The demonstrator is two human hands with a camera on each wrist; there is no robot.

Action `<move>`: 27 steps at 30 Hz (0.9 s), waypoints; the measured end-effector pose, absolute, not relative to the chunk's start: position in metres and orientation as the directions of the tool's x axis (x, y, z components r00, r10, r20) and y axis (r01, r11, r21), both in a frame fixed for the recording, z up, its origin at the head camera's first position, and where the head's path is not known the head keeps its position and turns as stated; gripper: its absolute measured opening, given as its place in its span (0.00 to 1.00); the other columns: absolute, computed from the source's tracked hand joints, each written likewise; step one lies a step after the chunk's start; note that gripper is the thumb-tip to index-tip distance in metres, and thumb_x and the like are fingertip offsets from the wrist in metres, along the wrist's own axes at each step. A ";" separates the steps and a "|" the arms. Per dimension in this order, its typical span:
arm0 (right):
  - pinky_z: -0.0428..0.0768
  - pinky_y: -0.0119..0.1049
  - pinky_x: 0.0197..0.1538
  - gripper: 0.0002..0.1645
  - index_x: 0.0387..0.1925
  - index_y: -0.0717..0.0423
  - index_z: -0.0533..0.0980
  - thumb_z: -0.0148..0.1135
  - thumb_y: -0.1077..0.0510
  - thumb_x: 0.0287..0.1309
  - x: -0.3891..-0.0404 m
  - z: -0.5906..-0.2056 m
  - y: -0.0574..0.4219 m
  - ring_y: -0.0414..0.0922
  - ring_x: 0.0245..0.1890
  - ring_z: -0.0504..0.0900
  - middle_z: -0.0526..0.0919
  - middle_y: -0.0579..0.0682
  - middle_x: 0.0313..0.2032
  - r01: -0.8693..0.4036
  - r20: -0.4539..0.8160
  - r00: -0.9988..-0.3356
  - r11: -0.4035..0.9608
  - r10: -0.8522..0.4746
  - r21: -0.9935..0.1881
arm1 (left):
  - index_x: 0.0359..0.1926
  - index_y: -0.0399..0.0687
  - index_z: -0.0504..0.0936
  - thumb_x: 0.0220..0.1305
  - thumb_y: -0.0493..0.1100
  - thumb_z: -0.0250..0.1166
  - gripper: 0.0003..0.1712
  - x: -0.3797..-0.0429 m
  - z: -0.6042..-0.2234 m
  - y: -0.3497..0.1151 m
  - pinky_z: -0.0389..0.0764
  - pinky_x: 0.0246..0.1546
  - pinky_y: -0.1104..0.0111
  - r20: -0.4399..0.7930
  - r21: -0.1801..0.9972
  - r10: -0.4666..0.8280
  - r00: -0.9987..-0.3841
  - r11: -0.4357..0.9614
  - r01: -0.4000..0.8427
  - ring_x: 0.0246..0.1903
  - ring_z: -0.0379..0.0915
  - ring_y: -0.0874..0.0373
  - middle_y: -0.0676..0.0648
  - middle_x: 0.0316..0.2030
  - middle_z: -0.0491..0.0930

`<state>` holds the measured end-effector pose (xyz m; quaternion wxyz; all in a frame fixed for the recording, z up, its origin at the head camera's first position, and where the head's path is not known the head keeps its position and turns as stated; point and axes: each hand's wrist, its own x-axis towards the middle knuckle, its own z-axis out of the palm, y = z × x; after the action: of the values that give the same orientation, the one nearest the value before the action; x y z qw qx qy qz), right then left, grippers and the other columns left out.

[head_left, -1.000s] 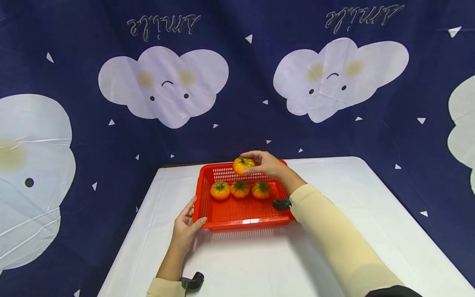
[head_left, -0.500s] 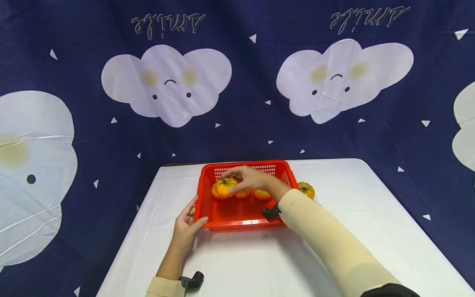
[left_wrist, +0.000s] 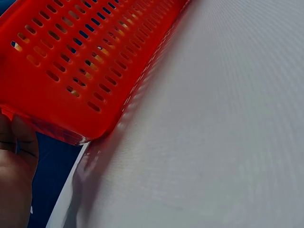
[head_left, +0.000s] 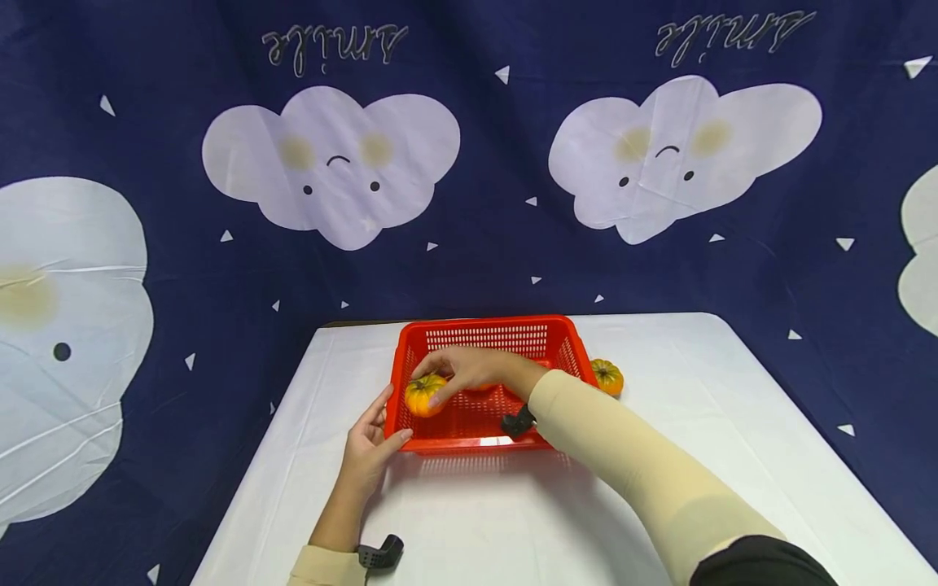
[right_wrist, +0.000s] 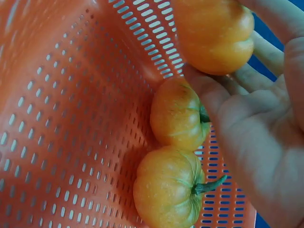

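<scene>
My right hand (head_left: pixel 469 370) pinches a small orange pumpkin (head_left: pixel 425 396) with its thumb and fingers, inside the red plastic basket (head_left: pixel 476 442) near its left wall. In the right wrist view, two more pumpkins sit in a row against the slotted wall: one pumpkin (right_wrist: pixel 178 114) just below the hand, and a stemmed pumpkin (right_wrist: pixel 167 187) below that. From the head they are mostly hidden behind my right hand and arm. At the basket's left front corner, my left hand (head_left: pixel 366 448) grips the rim, thumb on top. The left wrist view catches only part of that hand (left_wrist: pixel 16 166).
Outside the basket, against its right side, another pumpkin (head_left: pixel 607 377) rests on the white tabletop (head_left: pixel 696 391). A dark blue curtain (head_left: pixel 498 268) with cloud prints hangs behind the table. My right forearm (head_left: pixel 623 448) crosses over the basket's right front part.
My right hand has carried the pumpkin from above the basket's back to the left and down toward its left front. The pumpkin outside on the right has come into view. My left hand stays put.
</scene>
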<state>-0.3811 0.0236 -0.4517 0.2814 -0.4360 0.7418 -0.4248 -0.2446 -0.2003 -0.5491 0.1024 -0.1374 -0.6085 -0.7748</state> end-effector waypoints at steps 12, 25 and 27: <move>0.74 0.34 0.68 0.37 0.65 0.62 0.75 0.80 0.66 0.54 -0.388 -0.460 0.021 0.43 0.61 0.77 0.79 0.47 0.60 -0.405 -0.143 -0.408 0.320 -0.902 -0.857 | 0.80 0.39 0.62 0.61 0.22 0.70 0.48 -0.245 -0.550 -0.201 0.81 0.57 0.57 0.325 0.922 0.029 -0.945 -0.235 0.309 0.61 0.73 0.31 0.18 0.55 0.67; 0.70 0.35 0.72 0.37 0.66 0.69 0.73 0.76 0.74 0.55 -0.390 -0.465 0.017 0.50 0.70 0.73 0.78 0.59 0.65 -0.311 -0.217 -0.397 0.353 -0.892 -0.883 | 0.80 0.40 0.62 0.62 0.20 0.68 0.48 -0.244 -0.550 -0.203 0.81 0.57 0.55 0.324 0.924 0.031 -0.946 -0.224 0.310 0.63 0.69 0.26 0.18 0.56 0.66; 0.70 0.36 0.73 0.38 0.66 0.71 0.72 0.76 0.74 0.55 -0.389 -0.464 0.017 0.53 0.71 0.72 0.77 0.61 0.66 -0.308 -0.214 -0.392 0.347 -0.895 -0.886 | 0.80 0.40 0.62 0.62 0.20 0.67 0.48 -0.243 -0.550 -0.203 0.82 0.56 0.57 0.320 0.927 0.026 -0.947 -0.216 0.308 0.62 0.70 0.26 0.18 0.56 0.67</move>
<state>-0.3892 0.0172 -0.4637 0.3684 -0.4102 0.7332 -0.3980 -0.2433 -0.2027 -0.5502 0.0916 -0.1347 -0.6195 -0.7679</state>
